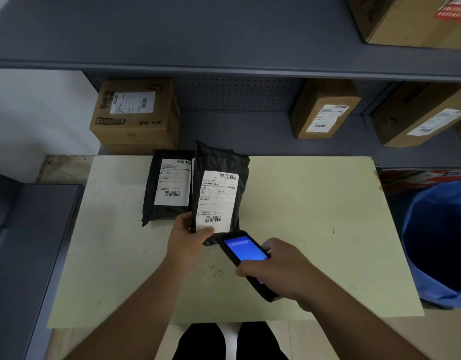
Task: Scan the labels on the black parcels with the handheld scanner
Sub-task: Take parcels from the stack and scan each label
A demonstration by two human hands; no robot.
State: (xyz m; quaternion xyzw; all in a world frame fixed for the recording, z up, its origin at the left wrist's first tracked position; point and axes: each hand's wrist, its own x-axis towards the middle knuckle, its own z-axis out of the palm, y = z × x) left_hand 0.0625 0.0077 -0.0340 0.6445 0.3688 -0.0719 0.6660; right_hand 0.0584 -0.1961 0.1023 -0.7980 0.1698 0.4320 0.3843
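My left hand point(188, 239) grips the lower edge of a black parcel point(219, 162) and holds it tilted up above the table, its white label point(217, 201) facing me. My right hand point(278, 268) holds the black handheld scanner point(246, 249), whose screen glows blue; its top end points at the barcode at the label's bottom, just below the parcel. A second black parcel point(156, 188) with its own white label point(173, 181) lies flat on the pale yellow table point(302, 216), to the left and partly behind the held one.
Grey metal shelving point(224, 48) stands behind the table, with cardboard boxes point(135, 115) on its lower shelf at left and right point(325, 110). A blue bin point(440, 242) sits at the table's right. A grey cabinet point(29, 242) stands on the left.
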